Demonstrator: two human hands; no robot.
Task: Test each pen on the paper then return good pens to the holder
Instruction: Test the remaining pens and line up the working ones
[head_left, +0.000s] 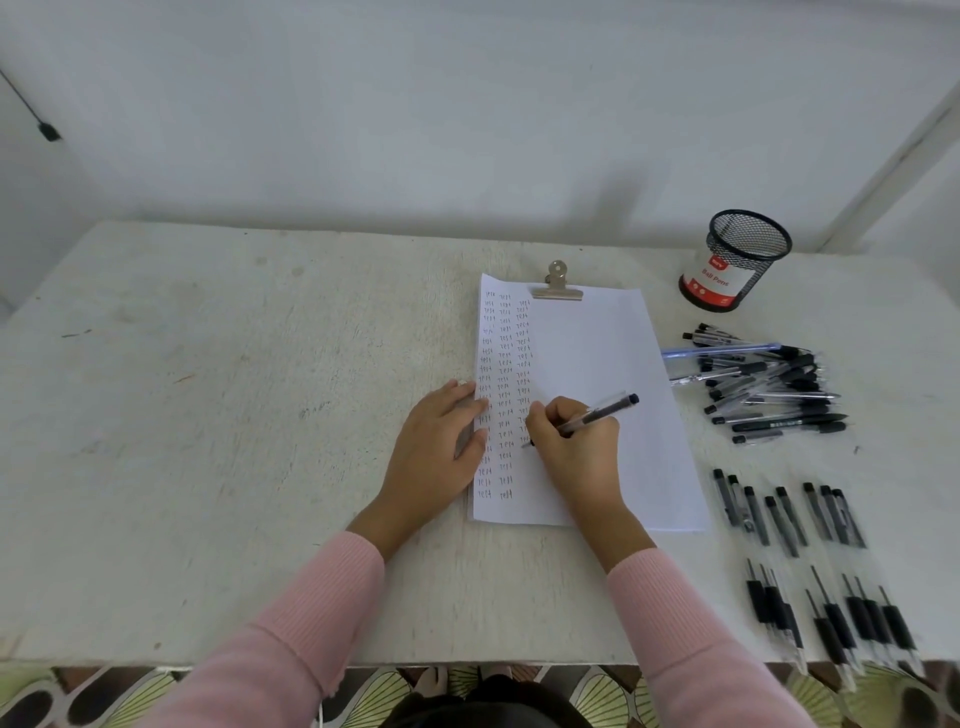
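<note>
My right hand (574, 447) grips pen (597, 414), tip on paper (597, 364); left hand (439, 441) flat, fingers straight, pinning sheet edge. Light stroke, watch ink. Holder (737, 260) far beyond right hand.

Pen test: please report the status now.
Right hand grips pen, tip on paper. Left hand flat on paper edge. Holder far right, unobstructed.

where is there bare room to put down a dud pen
The table left of the left hand and paper is bare, as is the strip behind the clip. Right of the paper is crowded: holder, pen pile, pen rows.
</note>
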